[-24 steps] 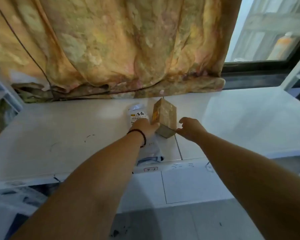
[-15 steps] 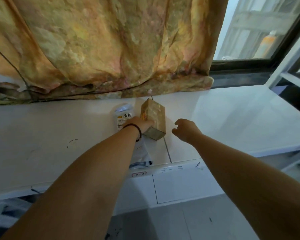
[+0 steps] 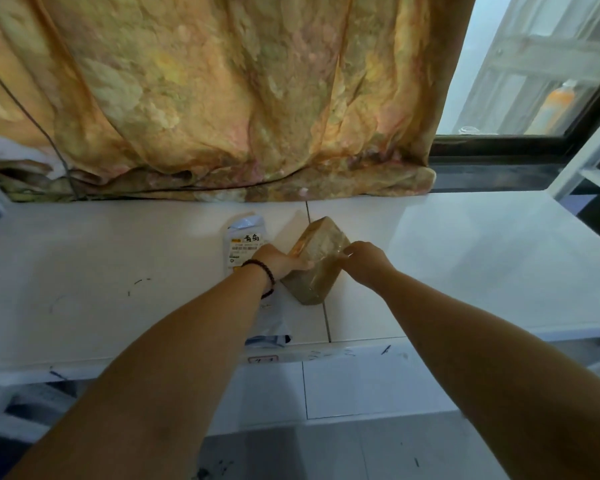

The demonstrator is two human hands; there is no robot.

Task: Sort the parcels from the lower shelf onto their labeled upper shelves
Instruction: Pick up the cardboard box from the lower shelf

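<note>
Brown taped cardboard parcel point(image 3: 315, 259) sits mid-shelf on the white upper shelf point(image 3: 465, 265) — left hand point(image 3: 279, 259) and right hand point(image 3: 364, 261) grasp its sides, likely squaring it beside a white plastic mailer point(image 3: 245, 242).

Both arms are bare all the way up from the near edge of the shot, no sleeves showing anywhere, no watch and no gloves. The only thing worn is a dark beaded bracelet point(image 3: 264, 276) looped round the left wrist, small round beads, black or very dark brown, hard to say which. It sits right behind the left hand point(image 3: 280, 260). The right hand point(image 3: 366, 262) and wrist have nothing on them at all, and I can't make out any rings on either hand. That's all there is to see of the person.
</note>
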